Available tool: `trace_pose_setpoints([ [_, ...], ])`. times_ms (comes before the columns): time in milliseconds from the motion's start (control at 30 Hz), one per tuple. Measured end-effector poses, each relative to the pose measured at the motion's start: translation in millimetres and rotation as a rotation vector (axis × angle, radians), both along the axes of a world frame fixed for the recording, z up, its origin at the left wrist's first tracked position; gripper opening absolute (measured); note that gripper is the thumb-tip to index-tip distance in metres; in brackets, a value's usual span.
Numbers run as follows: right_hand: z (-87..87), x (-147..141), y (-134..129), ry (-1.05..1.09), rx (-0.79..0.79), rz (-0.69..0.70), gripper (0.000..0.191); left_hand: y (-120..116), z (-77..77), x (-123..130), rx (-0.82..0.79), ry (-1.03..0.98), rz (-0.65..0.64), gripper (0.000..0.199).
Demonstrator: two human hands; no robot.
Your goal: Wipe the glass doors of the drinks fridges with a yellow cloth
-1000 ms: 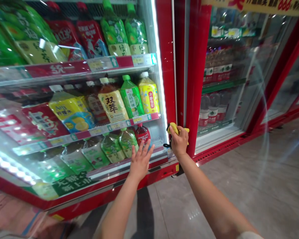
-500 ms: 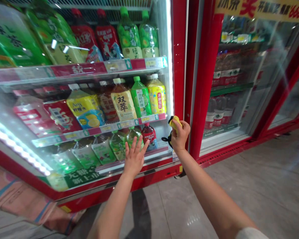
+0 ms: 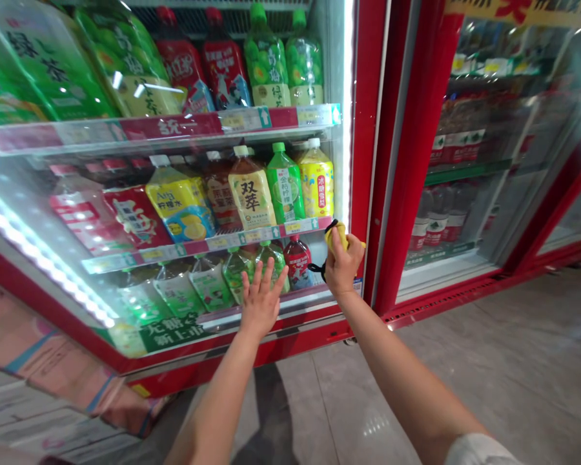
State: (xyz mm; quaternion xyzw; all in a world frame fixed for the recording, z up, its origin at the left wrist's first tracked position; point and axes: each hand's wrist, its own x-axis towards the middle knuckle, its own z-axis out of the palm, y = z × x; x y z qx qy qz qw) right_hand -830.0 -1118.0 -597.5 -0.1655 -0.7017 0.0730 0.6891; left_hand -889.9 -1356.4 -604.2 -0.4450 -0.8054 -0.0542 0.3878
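Note:
My left hand (image 3: 261,300) is spread flat, fingers apart, in front of the glass door of a lit drinks cooler (image 3: 368,129). Behind its fingertips stand green tea bottles (image 3: 239,271) on the bottom shelf, with a red-labelled bottle (image 3: 299,261) just to the right. Whether the palm touches the glass, I cannot tell. My right hand (image 3: 343,265) is closed around a bunched yellow cloth (image 3: 336,237) with black edging and a hanging black loop. It is at the right side of the door, by the lit edge and red frame.
Shelves of large bottles, including a yellow bottle (image 3: 317,181), fill the cooler. A second red cooler (image 3: 416,161) stands to the right with bottled water (image 3: 438,216) inside. Stacked cartons (image 3: 62,381) are at lower left. Grey floor tiles (image 3: 368,394) lie below.
The view has shifted, so the cooler appears farther right. Against the cooler, my right hand with the yellow cloth has moved left, off the red frame. My left hand stays spread.

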Motion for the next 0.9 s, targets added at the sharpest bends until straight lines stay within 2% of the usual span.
trace_pose_setpoints([
  [100, -12.5, 0, -19, -0.126, 0.111, 0.037, 0.044, -7, 0.3, -1, -0.008, -0.002, 0.006, 0.106],
  [167, -27.2, 10, -15, -0.207, 0.198, 0.076, 0.046, -12, 0.0, -3, -0.008, -0.017, 0.008, 0.106],
  [233, -35.5, 20, -2, -0.209, 0.183, 0.074, 0.044, -18, -0.4, -5, -0.004, -0.037, 0.010, 0.105],
  [333, -26.5, 18, 9, -0.079, 0.035, 0.021, 0.039, -26, 0.6, -7, -0.008, -0.050, 0.018, 0.103],
  [433, -8.4, -1, -17, -0.002, -0.019, 0.047, 0.039, -35, 3.3, -9, -0.004, -0.042, 0.043, 0.101],
  [500, -5.8, -11, -45, -0.056, 0.020, 0.084, 0.040, -43, 4.5, -10, 0.000, -0.034, 0.062, 0.101],
  [600, -19.8, -12, -74, -0.184, 0.194, 0.136, 0.043, -56, 3.6, -14, -0.010, -0.026, 0.072, 0.104],
  [667, -30.6, -5, -74, -0.220, 0.286, 0.189, 0.045, -65, 1.6, -17, -0.013, -0.020, 0.064, 0.106],
  [733, -32.4, 0, -63, -0.187, 0.254, 0.218, 0.044, -73, -0.4, -21, -0.009, -0.019, 0.054, 0.105],
  [833, -14.9, -4, -56, -0.044, 0.088, 0.167, 0.041, -83, -1.8, -25, -0.005, -0.028, 0.052, 0.103],
  [900, -0.8, -13, -66, 0.002, 0.055, 0.125, 0.041, -90, -1.5, -27, -0.001, -0.032, 0.053, 0.102],
])
